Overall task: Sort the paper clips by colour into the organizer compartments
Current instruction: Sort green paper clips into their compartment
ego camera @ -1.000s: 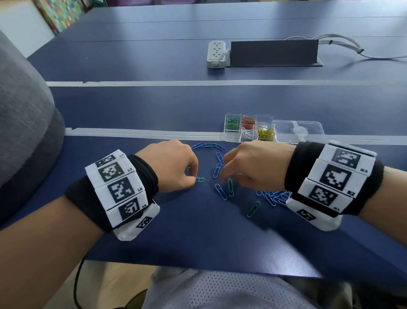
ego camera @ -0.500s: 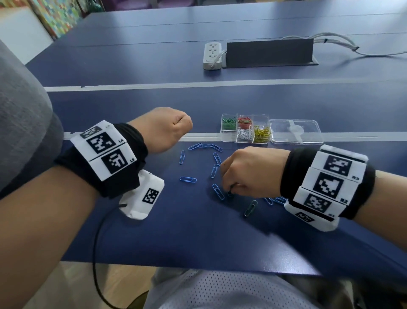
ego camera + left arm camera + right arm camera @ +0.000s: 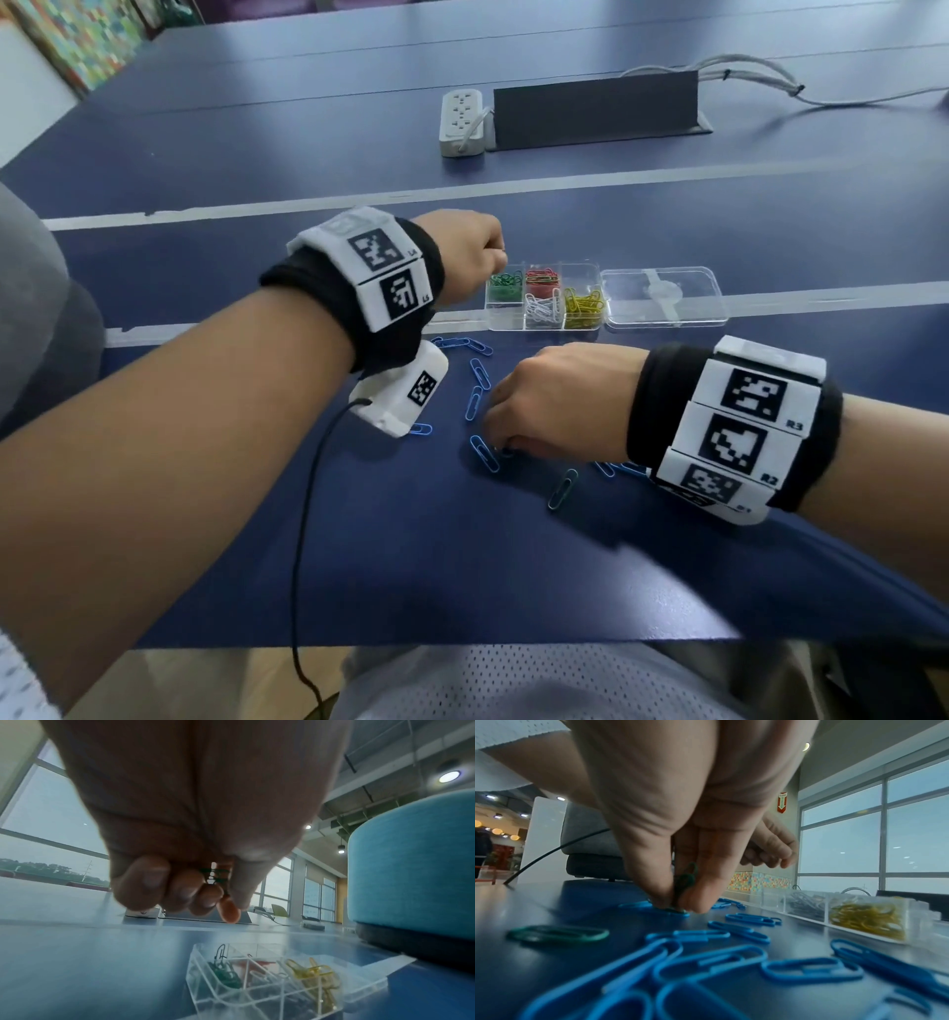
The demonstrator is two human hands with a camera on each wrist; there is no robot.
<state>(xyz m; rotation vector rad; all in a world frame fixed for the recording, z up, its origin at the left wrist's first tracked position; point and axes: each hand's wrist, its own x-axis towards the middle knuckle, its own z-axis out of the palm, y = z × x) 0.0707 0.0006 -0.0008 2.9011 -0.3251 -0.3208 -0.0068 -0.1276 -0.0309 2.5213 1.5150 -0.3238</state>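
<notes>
Moved: my left hand point(image 3: 464, 252) has travelled from mid-table to just above the organizer's point(image 3: 544, 325) green compartment.
Right hand point(image 3: 557, 398): I keep it low, thumb and forefinger pinching a green clip point(image 3: 685, 880) upright among blue clips point(image 3: 721, 961).
Left hand: fingers curled, pinching green clips point(image 3: 214, 875).
Organizer: beyond the blue clips, lid open.

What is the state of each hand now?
Left hand: pinches small green paper clips.
Right hand: pinches a green wire paper clip on the table.
</notes>
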